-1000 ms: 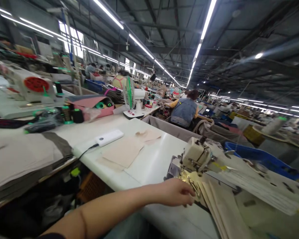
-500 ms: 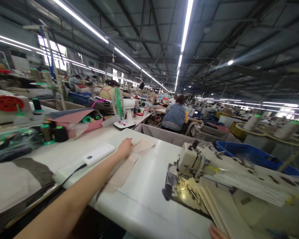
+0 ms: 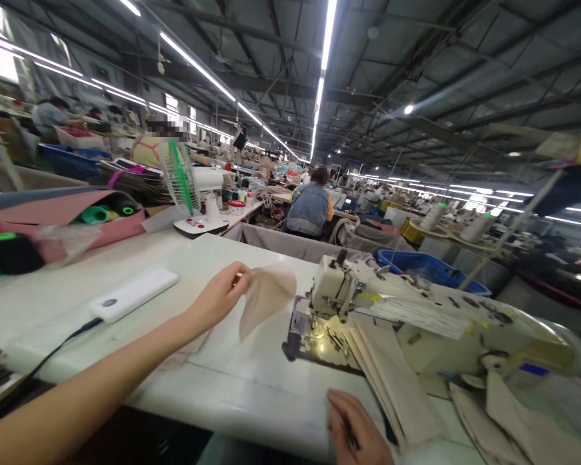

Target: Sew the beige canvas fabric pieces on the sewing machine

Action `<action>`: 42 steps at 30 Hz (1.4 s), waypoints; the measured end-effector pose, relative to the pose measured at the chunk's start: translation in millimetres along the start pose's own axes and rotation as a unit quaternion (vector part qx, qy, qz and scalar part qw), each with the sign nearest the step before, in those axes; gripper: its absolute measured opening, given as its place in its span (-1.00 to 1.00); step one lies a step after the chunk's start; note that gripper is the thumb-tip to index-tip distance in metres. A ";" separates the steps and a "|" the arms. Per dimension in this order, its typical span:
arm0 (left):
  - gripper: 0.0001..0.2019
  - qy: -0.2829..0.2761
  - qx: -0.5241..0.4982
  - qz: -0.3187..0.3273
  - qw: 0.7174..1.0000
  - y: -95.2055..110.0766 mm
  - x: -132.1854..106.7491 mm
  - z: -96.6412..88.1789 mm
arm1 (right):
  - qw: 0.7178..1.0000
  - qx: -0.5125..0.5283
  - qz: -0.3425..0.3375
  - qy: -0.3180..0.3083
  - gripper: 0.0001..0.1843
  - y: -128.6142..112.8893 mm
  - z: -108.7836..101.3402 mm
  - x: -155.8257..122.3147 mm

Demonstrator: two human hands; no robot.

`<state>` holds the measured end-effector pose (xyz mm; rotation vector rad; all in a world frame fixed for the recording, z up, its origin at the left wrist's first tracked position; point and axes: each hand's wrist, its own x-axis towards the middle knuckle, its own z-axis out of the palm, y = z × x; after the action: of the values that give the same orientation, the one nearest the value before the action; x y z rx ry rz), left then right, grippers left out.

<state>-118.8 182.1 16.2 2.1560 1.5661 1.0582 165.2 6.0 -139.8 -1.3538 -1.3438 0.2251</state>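
Observation:
My left hand (image 3: 219,296) pinches a small beige fabric piece (image 3: 265,297) and holds it lifted above the white table (image 3: 232,381), just left of the sewing machine (image 3: 416,323). A flat stack of beige fabric (image 3: 392,381) lies under the machine's needle area. My right hand (image 3: 356,429) rests at the table's near edge beside that stack, fingers curled, and seems to hold a thin dark object that I cannot make out.
A white power bank (image 3: 133,295) with a black cable lies left on the table. A small fan (image 3: 193,194), thread spools (image 3: 94,214) and a pink box stand behind. A blue bin (image 3: 430,268) sits beyond the machine. A seated person (image 3: 312,210) works farther back.
My left hand went from the needle area to the fabric pile on the left, picked up one beige piece and now carries it toward the machine. My right hand has come into view at the near edge.

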 end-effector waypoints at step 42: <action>-0.59 -0.286 -0.394 -0.169 0.857 27.2 -88.9 1.7 | 0.959 0.123 0.252 0.050 -0.54 -45.1 -17.5 31.9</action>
<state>-111.6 91.6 -3.9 1.3699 0.9334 0.6661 164.1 6.8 -81.9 -1.4511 -0.8332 0.6379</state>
